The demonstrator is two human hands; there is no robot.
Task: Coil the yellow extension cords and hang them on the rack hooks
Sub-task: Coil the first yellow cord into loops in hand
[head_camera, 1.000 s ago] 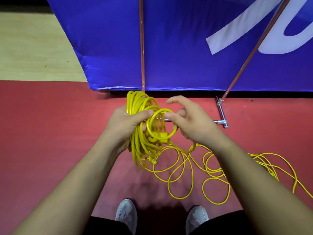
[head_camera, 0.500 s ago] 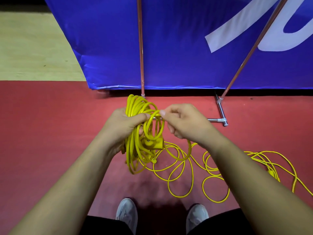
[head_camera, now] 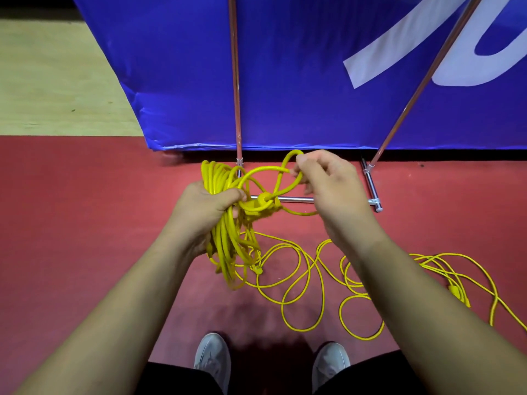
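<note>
The left hand [head_camera: 211, 212] grips one yellow coiled bundle [head_camera: 225, 246] above the red floor [head_camera: 85, 223], its long axis hanging downward. The right hand [head_camera: 328, 189] pinches one loop [head_camera: 282, 166] pointing toward the blue banner [head_camera: 285, 81]. Loose cord [head_camera: 365, 339] sprawls rightward on the floor; how many cords it is cannot be told.

Yellow cords [head_camera: 225, 246], red floor [head_camera: 85, 223], blue banner [head_camera: 285, 67] with white lettering, grey shoes [head_camera: 212, 357].

Blue banner [head_camera: 285, 67], red floor [head_camera: 71, 209], 2 grey shoes [head_camera: 212, 354].
</note>
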